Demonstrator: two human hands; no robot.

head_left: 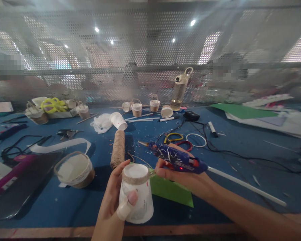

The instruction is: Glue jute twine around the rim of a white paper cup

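Observation:
My left hand [110,201] grips a white paper cup [141,206] turned upside down, its thumb across the side. Jute twine [136,180] is wound in a band around the cup's upper end. My right hand [185,179] is wrapped around a blue hot glue gun [175,156] with a red light lit. The nozzle points left, above the cup, and a long glue stick [245,185] sticks out of the back. A strand of twine runs from the cup to my right fingertips. Behind the cup stands a spool of twine [118,147], and green paper [172,194] lies beneath my hands.
A finished-looking twine basket [84,177] sits at left beside a dark tablet-like slab [22,194]. Small cup baskets [136,109], a tilted white cup [119,121] and a water bottle [179,90] are farther back. Black cables [230,155] cross the right side.

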